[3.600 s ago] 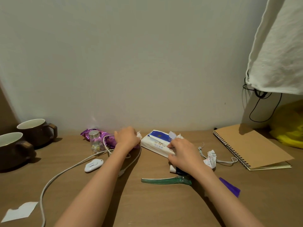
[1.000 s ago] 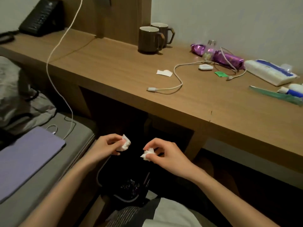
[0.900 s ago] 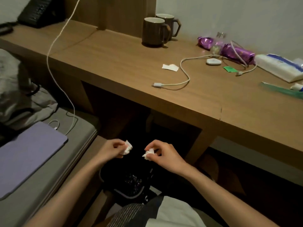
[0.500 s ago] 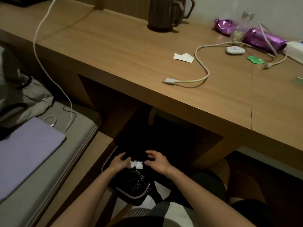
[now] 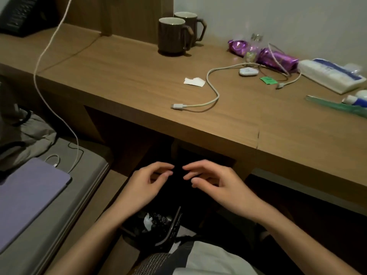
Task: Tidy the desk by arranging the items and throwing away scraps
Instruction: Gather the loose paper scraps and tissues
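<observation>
I'm working in a dim room, at a long wooden desk (image 5: pixel 129 80) set against a pale wall. Nearest to me, below the desk's front edge, a black lined bin (image 5: pixel 174 225) stands on the floor, and a crumpled white scrap (image 5: pixel 148 222) lies inside it on the dark liner. Just above the bin I have both hands side by side. My left hand (image 5: pixel 147 185) and right hand (image 5: pixel 216 185) are loosely bent and relaxed, fingertips close to each other but apart, with nothing between them. From that I judge one lot of rubbish is in the bin and the job is only partly done.

Up on the desk, the plug end of a white cable (image 5: pixel 210 92) lies near the front edge, and the cord loops back across the top, uncoiled. Just beside its bend sits a torn white paper piece (image 5: pixel 194 81), and further right a small green scrap (image 5: pixel 268 80); both look like waste I have yet to collect. Behind them a small white device (image 5: pixel 248 71), a little bottle (image 5: pixel 252 52) and purple wrappers (image 5: pixel 276 58) sit in a tangle with the cord. To the right a tissue pack (image 5: pixel 331 75), a green translucent tool (image 5: pixel 337 105) and a white-and-blue tube (image 5: pixel 355 99) lie loosely scattered. At the back two brown mugs (image 5: pixel 171 34) stand close together and seem in order.

What is left, as I read it: bin the two scraps, coil the cable, and line up the small items
</observation>
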